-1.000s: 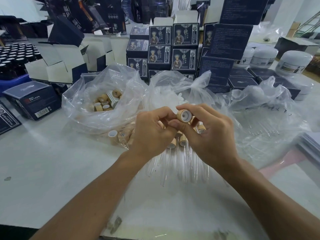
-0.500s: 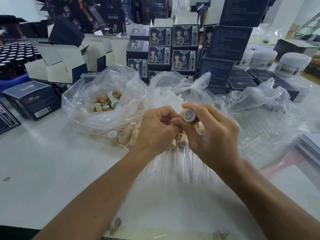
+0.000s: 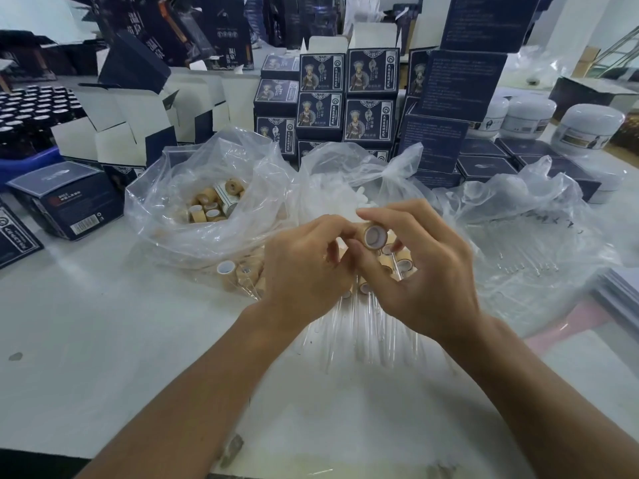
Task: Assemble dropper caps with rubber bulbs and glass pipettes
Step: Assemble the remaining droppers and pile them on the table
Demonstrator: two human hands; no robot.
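My right hand (image 3: pixel 420 271) pinches a small tan cylindrical dropper cap (image 3: pixel 373 235), white-lined opening facing me, held above the white desk (image 3: pixel 103 340). My left hand (image 3: pixel 304 264) curls its fingers (image 3: pixel 340 228) against the cap's far side; what they hold is hidden, perhaps a rubber bulb. If it goes in crooked, it could buckle, or the cap could slip onto the clear glass pipettes (image 3: pixel 366 326) below.

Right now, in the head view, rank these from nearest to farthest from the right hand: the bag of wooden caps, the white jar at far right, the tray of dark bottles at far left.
From the right hand:
1. Bag of wooden caps, just left of the hands.
2. White jar, back right.
3. Tray of dark bottles, far left edge.
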